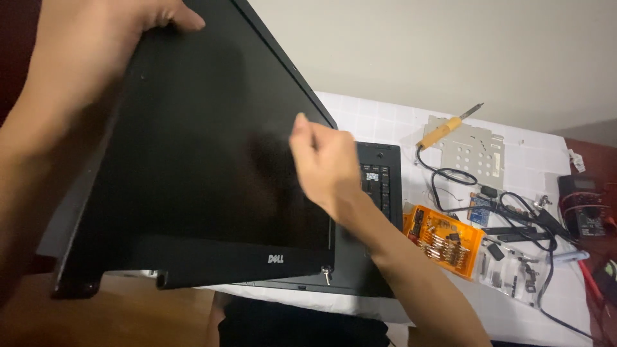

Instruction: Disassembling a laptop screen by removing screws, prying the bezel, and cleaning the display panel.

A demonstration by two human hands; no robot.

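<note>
Black laptop screen panel [193, 148] tilted up off its base: left hand [83, 58] clamps top edge to steady it, right hand [321, 160] w/ fingers pinched together at the right bezel.

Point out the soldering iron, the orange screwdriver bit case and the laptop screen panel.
soldering iron [439, 132], head view, on its yellow handle.
orange screwdriver bit case [445, 240], head view, on the middle of its open tray.
laptop screen panel [205, 148], head view, on the dark glass.

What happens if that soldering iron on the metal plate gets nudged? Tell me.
The soldering iron looks round-handled, so it may roll off the perforated metal plate. Its black cord loops loosely beside it and would probably drag or snag. The thin tip overhangs the plate and could bend.
</note>
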